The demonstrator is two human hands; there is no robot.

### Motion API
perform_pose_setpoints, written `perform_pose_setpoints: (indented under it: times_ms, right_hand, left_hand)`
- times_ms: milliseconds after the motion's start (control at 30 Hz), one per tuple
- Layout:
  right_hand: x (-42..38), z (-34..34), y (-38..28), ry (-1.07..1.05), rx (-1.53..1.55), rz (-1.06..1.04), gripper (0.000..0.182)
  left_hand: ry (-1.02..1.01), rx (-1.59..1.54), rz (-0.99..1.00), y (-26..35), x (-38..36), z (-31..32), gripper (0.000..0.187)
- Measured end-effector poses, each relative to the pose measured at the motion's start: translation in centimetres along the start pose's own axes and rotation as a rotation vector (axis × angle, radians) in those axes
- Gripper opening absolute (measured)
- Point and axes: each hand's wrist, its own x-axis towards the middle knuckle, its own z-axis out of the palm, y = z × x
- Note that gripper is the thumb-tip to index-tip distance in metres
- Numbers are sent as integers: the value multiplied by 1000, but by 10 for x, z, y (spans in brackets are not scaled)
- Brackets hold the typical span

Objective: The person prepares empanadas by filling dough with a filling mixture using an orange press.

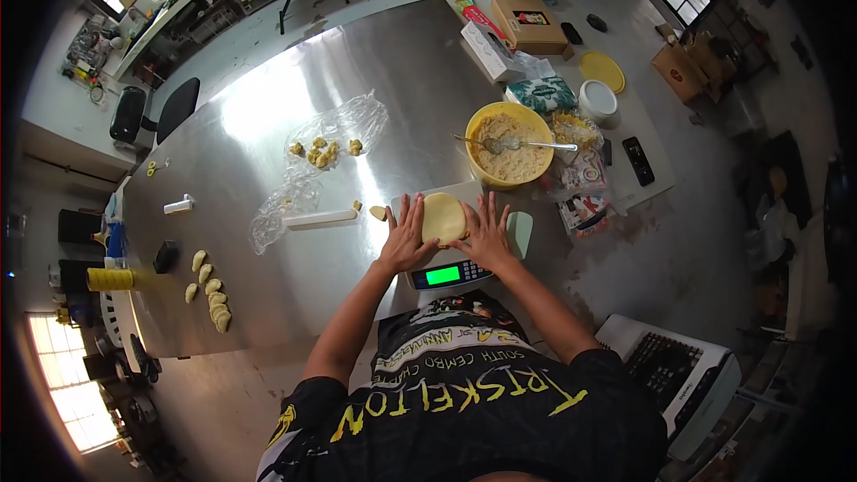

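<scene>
A round, flat, pale yellow disc of dough (pixel 444 219) lies over the platform of a digital kitchen scale (pixel 451 275) with a lit green display. My left hand (pixel 409 236) is at the disc's left side, fingers stretched out and touching its edge. On the right, my right hand (pixel 486 236) is spread with its thumb by the lower edge of the dough. Small dough pieces (pixel 378 213) sit just left of my left hand. Beyond the scale stands a yellow bowl (pixel 476 163) of crumbly pale mixture, with a spoon (pixel 546 145) resting across it.
Clear plastic wrap (pixel 353 120) lies on the steel table (pixel 384 54) with small yellowish lumps (pixel 321 153) on it. Several shaped dough pieces (pixel 217 308) are at the left. A white bar (pixel 319 220), tissue pack (pixel 542 95), lidded tub (pixel 598 100) and cardboard boxes (pixel 529 25) stand around.
</scene>
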Motion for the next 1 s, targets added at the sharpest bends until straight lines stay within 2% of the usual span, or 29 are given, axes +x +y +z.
perform_pose_setpoints:
  times_ms: [133,200,300,400,567,733,1000]
  right_hand:
    - [9,-34,-3,-66,-53,6,99]
    - [21,-35,7,-80,74,-142,103]
    - [37,-29,13,-117,100,-233,107]
    - [48,-34,15,-234,146,-238,109]
    - [53,-38,16,-242,52,-245,108]
    - [59,-27,21,-235,21,-285,111]
    - [59,-39,14,-240,127,-252,119]
  left_hand:
    - [-38,-95,51,-10,3,-4,107]
    - [-46,-121,68,-12,0,-10,107]
    - [-65,-104,63,-12,4,-21,106]
    - [-128,-70,81,-11,8,-35,108]
    - [-164,-57,69,-14,13,-34,117]
    - [-175,-1,69,-13,18,-36,117]
    - [-111,2,111,-8,25,-46,122]
